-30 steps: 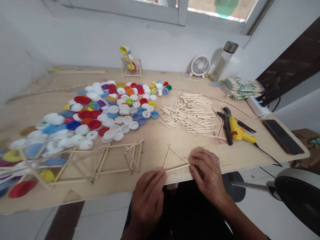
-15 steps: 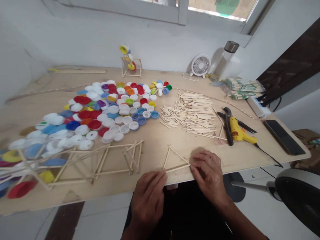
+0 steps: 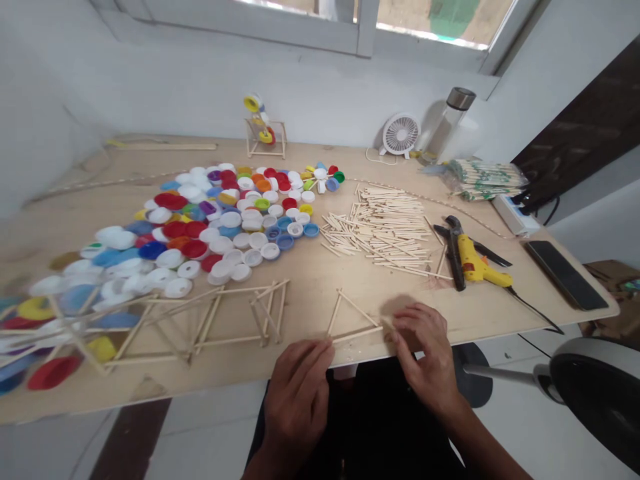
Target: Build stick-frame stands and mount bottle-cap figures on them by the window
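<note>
A triangle of thin wooden sticks [image 3: 356, 332] lies flat near the table's front edge. Its left corner is pinched by the fingertips of my left hand [image 3: 299, 390]. Just off the right corner is my right hand [image 3: 425, 357], palm facing in, thumb and fingers parted, with nothing visible between them. Left of my hands stand joined stick frames [image 3: 233, 341], overlapping some bottle caps. Beyond the triangle lies a pile of loose wooden sticks [image 3: 385, 230].
Many coloured bottle caps [image 3: 233, 257] cover the table's left half. To the right are a yellow glue gun [image 3: 475, 260], black-handled cutters [image 3: 456, 257] and a phone [image 3: 567, 275]. A small fan [image 3: 401, 135], a bottle [image 3: 447, 127] and packed sticks [image 3: 487, 177] stand or lie farther back.
My right hand has drawn slightly right, away from the triangle's right corner, and its fingers have let go. My left hand stays at the left corner. The view has shifted a little.
</note>
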Available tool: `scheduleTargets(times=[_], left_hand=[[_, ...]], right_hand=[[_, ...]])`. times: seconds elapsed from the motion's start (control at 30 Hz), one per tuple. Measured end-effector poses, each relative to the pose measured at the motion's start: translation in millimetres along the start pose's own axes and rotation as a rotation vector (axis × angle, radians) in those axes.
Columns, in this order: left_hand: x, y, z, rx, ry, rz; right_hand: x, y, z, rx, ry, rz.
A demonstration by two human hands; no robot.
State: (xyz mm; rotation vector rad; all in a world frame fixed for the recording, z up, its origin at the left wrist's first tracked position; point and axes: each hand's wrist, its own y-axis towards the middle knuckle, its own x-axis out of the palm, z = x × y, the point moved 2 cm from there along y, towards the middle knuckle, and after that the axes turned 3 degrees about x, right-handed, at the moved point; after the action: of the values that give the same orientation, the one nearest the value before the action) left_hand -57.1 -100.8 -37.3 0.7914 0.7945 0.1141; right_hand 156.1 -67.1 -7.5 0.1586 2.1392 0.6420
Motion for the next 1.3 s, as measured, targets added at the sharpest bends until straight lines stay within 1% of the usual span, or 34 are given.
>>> scheduleTargets(times=[0.13,0.3,0.4,0.6,0.87,1.03,1.13,1.3], left_hand=[[-0.3,0.1,0.6,-0.006,-0.005,-0.008],[-1.3,1.1,1.8,-0.011,0.004,-0.010],[-1.4,1.3,1.7,-0.003,0.008,-0.011],[-0.7,1.0,0.8,-0.004,0.022,-0.011],[0.1,1.8,0.2,0.018,0.035,-0.004],[0.2,0.7,-0.5,0.008,0.024,0.003],[-0.1,-0.2,-0.6,-0.008,0.015,-0.001],[-1.1,-0.7,0.1,-0.014,0.002,-0.016]], right_hand=[[-1.5,-3.2,-1.3,-0.020,0.005,0.010],[-1.0,-4.5,-5.2,-0.093,-0.047,-0.074],[-0.3,-6.0,-5.4,-0.118,-0.086,-0.095],[2.3,-9.7,-4.6,-0.160,-0.128,-0.106],[4.1,-9.1,-4.1,-0.167,-0.121,-0.086],[4.8,-9.5,-4.8,-0.155,-0.112,-0.075],[2.6,-9.0,-5.1,-0.136,-0.056,-0.040],[-10.1,-0.5,-2.1,-0.010,0.077,0.025]])
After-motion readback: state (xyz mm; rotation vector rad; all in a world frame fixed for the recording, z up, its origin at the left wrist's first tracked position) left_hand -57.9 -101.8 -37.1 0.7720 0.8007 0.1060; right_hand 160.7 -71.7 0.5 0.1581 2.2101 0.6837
